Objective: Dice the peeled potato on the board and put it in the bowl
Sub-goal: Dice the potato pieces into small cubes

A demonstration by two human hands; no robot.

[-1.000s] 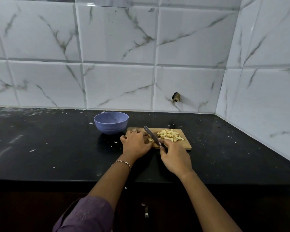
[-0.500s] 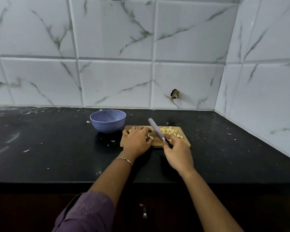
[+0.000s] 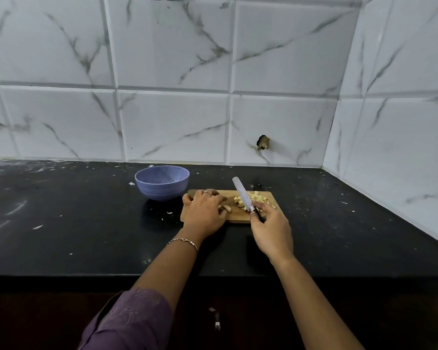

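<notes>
Head | right hand (image 3: 271,231) grips knife (image 3: 242,194) pointing far-left | left hand (image 3: 204,213) pinches potato strips (image 3: 228,209)

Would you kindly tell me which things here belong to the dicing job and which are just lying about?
Job: knife, board, diced potato, uncut strips, purple bowl.
Lying about: white scraps on the counter, dark lump on the wall tile.

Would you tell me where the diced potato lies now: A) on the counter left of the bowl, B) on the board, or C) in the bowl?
B: the diced potato is heaped on the right part of the board, beside the knife in the right hand; none shows in the bowl.
</notes>
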